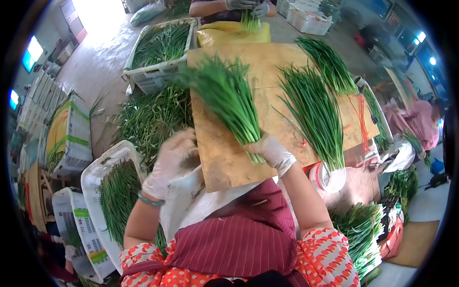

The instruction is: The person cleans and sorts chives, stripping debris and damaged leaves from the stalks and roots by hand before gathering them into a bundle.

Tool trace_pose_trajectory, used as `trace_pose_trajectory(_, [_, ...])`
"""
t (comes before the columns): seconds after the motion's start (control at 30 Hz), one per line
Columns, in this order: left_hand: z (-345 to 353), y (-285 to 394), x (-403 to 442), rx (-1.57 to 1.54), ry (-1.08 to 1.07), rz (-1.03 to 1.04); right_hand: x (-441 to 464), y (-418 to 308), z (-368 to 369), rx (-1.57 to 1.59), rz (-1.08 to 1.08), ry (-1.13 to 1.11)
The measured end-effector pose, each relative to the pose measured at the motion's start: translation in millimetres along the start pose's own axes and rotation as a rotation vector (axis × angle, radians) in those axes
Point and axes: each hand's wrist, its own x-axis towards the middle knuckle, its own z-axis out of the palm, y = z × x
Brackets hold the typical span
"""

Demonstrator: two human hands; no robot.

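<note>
Evidently, the flat tan wooden worktop (222,174) has over its left half a loose bunch of long green stems (234,105). The gloved right hand (270,150) closes round their pale ends; a firm yet gentle grip should keep them level, uncrushed. The blurred gloved left hand (179,155) is apart, off the left edge; its spread I cannot tell. A white plastic crate (86,179) stands near left. Two laid green bunches (315,115) crowd the right side, beside thin red ties (361,119).
</note>
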Motion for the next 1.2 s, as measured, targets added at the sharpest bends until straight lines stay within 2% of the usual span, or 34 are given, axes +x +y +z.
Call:
trace_pose_trajectory(0.03, [9,-11,-12,-0.009,-0.138,-0.015,-2,2,7,0.413,0.062,-0.185])
trace_pose_trajectory(0.07, [18,-18,-24,-0.015,-0.276,-0.031,-5,4,15,0.416,0.079,-0.199])
trace_pose_trajectory(0.13, [54,-19,-24,-0.332,-0.307,-0.186,-2,0,31,0.825,0.239,-0.408])
trace_pose_trajectory(0.2, [74,-49,-19,-1.098,-0.264,-0.469,-7,8,38,0.894,0.262,-0.460])
trace_pose_trajectory(0.23, [77,-64,-16,-1.099,-0.256,-0.469,-6,14,39,0.943,0.339,-0.484])
trace_pose_trajectory(0.3, [80,-86,-7,-1.474,-0.469,-0.328,-6,21,39,0.986,0.415,-0.517])
trace_pose_trajectory(0.33, [83,-82,-5,-1.476,-0.462,-0.325,-11,24,39,1.021,0.433,-0.500])
trace_pose_trajectory(0.4, [91,-70,-5,-1.185,-0.169,-0.430,-20,26,42,1.058,0.461,-0.480])
trace_pose_trajectory(0.43, [95,-63,-8,-1.188,-0.165,-0.430,-25,19,44,0.928,0.440,-0.385])
trace_pose_trajectory(0.47, [99,-55,-9,-1.171,-0.081,-0.533,-27,14,45,0.796,0.414,-0.293])
trace_pose_trajectory(0.5, [102,-51,-9,-1.151,0.003,-0.633,-26,13,43,0.678,0.381,-0.304])
trace_pose_trajectory(0.53, [104,-51,-9,-1.151,-0.003,-0.620,-26,14,45,0.670,0.370,-0.306])
trace_pose_trajectory(0.57, [108,-52,-9,-1.191,-0.009,-0.528,-29,20,49,0.261,0.082,-0.115])
trace_pose_trajectory(0.6, [110,-53,-7,-1.230,-0.015,-0.440,-28,25,50,-0.006,-0.117,-0.021])
trace_pose_trajectory(0.63, [110,-50,-8,-1.383,-0.107,-0.509,-27,27,52,-0.290,-0.286,0.126])
trace_pose_trajectory(0.77, [119,-56,-14,-1.367,-0.050,-0.557,-33,30,53,-0.265,-0.052,0.174])
trace_pose_trajectory(0.8, [120,-52,-19,-1.368,-0.044,-0.559,-36,32,55,-0.264,-0.048,0.169])
trace_pose_trajectory(0.87, [119,-30,-25,-0.959,0.015,-0.445,-38,34,58,-0.808,-0.332,0.382])
trace_pose_trajectory(1.0, [112,-58,-32,-0.991,-0.072,-0.319,-42,17,57,-0.904,-0.472,0.351])
trace_pose_trajectory(1.07, [109,-47,-32,-0.921,-0.050,-0.263,-36,-1,57,-0.079,-0.234,-0.070])
trace_pose_trajectory(1.1, [106,-52,-34,-1.055,-0.134,-0.261,-41,-25,56,0.058,0.154,-0.093])
trace_pose_trajectory(1.13, [105,-49,-34,-1.057,-0.136,-0.260,-31,-25,63,0.055,0.154,-0.092])
trace_pose_trajectory(1.2, [103,-42,-43,-0.799,-0.082,-0.297,-16,-15,84,0.570,-0.001,-0.026])
